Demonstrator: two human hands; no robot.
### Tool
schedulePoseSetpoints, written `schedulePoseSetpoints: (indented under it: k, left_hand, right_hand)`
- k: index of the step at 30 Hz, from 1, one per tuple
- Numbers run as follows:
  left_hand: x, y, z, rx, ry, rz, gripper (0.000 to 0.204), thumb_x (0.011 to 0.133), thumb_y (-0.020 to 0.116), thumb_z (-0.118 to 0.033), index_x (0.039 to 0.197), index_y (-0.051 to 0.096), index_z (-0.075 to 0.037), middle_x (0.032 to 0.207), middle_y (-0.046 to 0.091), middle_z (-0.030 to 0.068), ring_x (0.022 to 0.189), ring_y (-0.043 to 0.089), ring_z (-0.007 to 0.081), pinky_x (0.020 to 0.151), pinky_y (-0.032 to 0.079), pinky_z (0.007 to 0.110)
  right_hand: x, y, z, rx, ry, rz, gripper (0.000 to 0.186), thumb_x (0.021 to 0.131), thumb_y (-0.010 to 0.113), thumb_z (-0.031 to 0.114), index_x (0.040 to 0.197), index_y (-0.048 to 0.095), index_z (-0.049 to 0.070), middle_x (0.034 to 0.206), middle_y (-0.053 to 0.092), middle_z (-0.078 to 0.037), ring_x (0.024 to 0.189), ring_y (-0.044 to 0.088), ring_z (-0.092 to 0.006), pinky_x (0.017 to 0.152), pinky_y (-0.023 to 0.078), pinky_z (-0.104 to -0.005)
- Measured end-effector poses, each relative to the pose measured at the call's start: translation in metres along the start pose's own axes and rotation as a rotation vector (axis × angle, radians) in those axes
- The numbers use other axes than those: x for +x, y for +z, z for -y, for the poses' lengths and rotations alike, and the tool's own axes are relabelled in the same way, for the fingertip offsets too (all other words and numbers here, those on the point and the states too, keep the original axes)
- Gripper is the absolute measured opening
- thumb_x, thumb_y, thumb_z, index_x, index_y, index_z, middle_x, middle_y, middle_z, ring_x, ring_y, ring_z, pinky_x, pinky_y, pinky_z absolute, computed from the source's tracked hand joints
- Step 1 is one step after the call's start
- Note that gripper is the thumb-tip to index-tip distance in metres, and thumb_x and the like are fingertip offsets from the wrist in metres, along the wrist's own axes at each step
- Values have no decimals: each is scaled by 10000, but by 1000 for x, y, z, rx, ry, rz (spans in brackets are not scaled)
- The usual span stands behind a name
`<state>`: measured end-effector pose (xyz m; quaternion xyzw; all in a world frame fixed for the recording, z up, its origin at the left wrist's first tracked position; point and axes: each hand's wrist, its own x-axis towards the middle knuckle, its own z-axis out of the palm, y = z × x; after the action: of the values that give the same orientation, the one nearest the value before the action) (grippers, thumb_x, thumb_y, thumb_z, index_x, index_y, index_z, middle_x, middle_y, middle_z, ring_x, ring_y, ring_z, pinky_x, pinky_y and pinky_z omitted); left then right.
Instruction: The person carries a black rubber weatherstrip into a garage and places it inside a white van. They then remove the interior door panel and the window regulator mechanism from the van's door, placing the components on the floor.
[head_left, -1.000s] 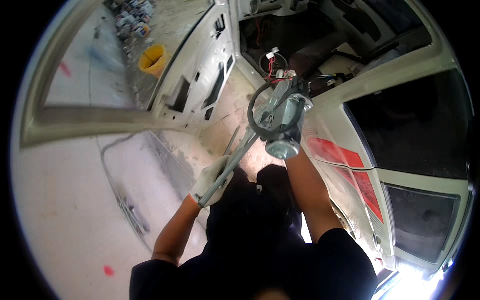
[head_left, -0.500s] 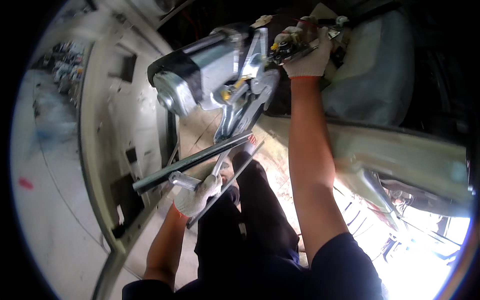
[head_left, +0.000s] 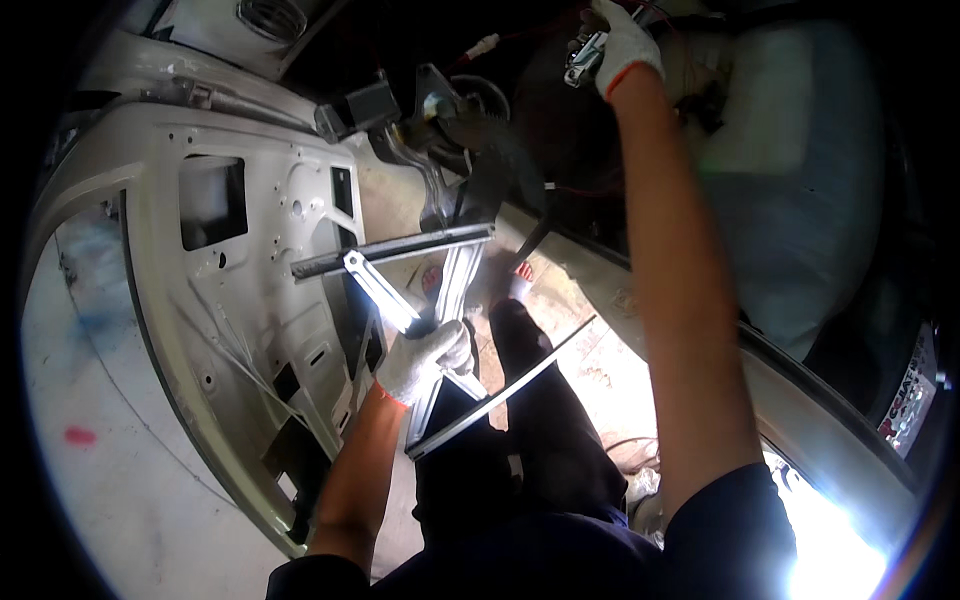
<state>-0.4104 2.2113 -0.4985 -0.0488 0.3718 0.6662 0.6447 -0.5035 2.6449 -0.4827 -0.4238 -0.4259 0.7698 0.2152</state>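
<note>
My left hand (head_left: 428, 362), in a white knit glove, is closed around the crossed metal arms of a scissor-type window regulator (head_left: 395, 252). Its dark upper rail lies across the view, and a thinner lower rail (head_left: 500, 390) slants over my legs. Far up on the right, my gloved right hand (head_left: 628, 48) reaches into the dark vehicle interior. The fingers are closed on a small shiny metal mechanism (head_left: 585, 62), whose exact kind I cannot make out.
An open, pale car door (head_left: 295, 215) with cut-outs in its inner panel stands at the left. Dark pedals and brackets (head_left: 430, 110) sit ahead. A plastic-covered seat (head_left: 785, 190) is at the right, behind the door sill (head_left: 840, 420). Bright light glares at the lower right.
My right hand has moved up and farther away with the small metal mechanism. The window regulator has turned in my left hand, and its crossed arms show more openly. The whole view has shifted.
</note>
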Motion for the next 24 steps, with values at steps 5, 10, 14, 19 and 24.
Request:
schedulePoseSetpoints:
  k: [5,10,14,19,24]
  left_hand:
    - [-12,-12,-33,64,-5,-165,290,1012,523,-251,1243,533,-76,641,339,-30,543,336,106,574,366,310]
    - [-25,-31,-29,85,-9,-318,324,1000,519,-159,1289,496,-14,651,358,-26,539,350,87,581,385,292]
    - [-28,-25,-34,79,-47,-409,122,986,563,-141,1067,561,-51,626,383,-30,536,365,79,553,372,271]
    - [-37,-36,-31,137,-27,-454,264,995,544,-159,1215,559,-13,635,394,-26,551,374,78,563,386,262]
    - [-48,-46,-12,266,-5,-571,328,1000,548,-181,1274,537,0,637,355,-51,524,326,56,529,346,248]
  right_hand:
    - [61,-47,-25,-414,578,470,296,928,576,337,799,631,76,689,624,-92,582,600,-225,550,507,-405]
    - [5,-28,20,-1371,474,414,180,781,714,202,816,656,35,670,612,-55,546,580,-169,484,484,-327]
    - [22,-54,57,-1804,668,379,267,739,728,150,952,664,1,750,635,-118,621,608,-234,528,500,-392]
    - [54,-130,104,-1839,742,28,309,761,713,93,1052,646,12,794,633,-161,660,607,-274,529,491,-447]
    - [80,-153,116,-1816,823,-70,282,820,655,91,1091,664,15,874,672,-188,740,631,-289,608,499,-465]
